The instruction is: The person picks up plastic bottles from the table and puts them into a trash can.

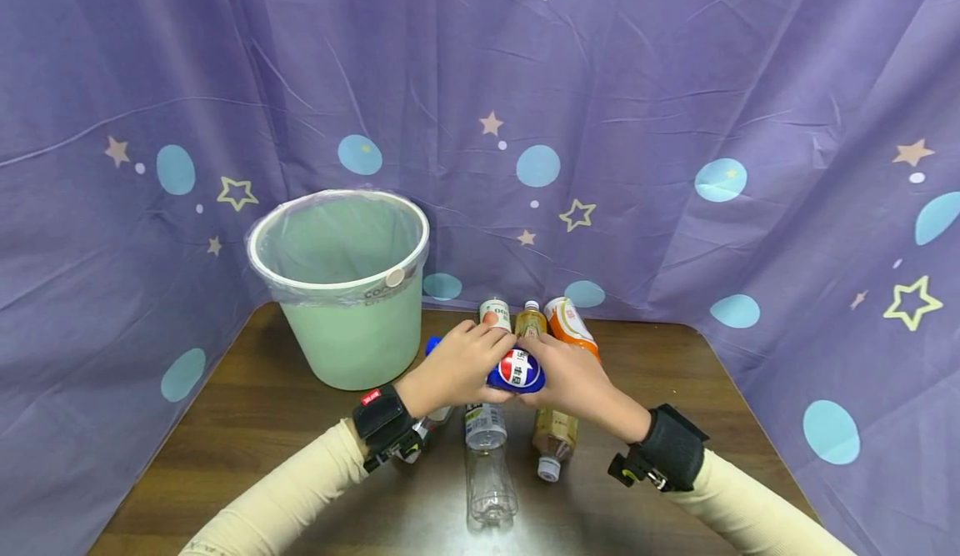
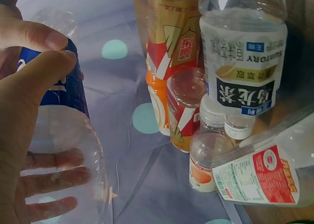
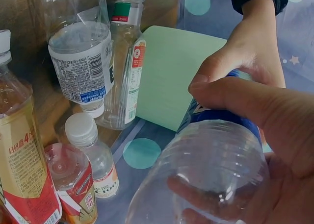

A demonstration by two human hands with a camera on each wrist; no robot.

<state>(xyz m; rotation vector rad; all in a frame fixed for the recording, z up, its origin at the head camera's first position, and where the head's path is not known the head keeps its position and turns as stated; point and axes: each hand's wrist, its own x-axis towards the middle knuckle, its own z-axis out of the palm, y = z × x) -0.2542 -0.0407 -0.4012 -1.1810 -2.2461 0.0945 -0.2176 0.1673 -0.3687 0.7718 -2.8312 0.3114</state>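
Gripping the blue-labelled bottle (image 1: pixel 517 370), both hands' fingers (image 1: pixel 480 341) curl round it (bin (image 1: pixel 341 289) beyond); likely squashing needs firmer pressure.

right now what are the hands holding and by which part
Both hold one clear blue-labelled bottle: the left hand grips its blue-labelled end, the right hand its clear end.

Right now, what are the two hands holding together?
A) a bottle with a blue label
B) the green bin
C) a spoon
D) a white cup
A: the left hand and right hand both grip the blue-labelled bottle above the table.
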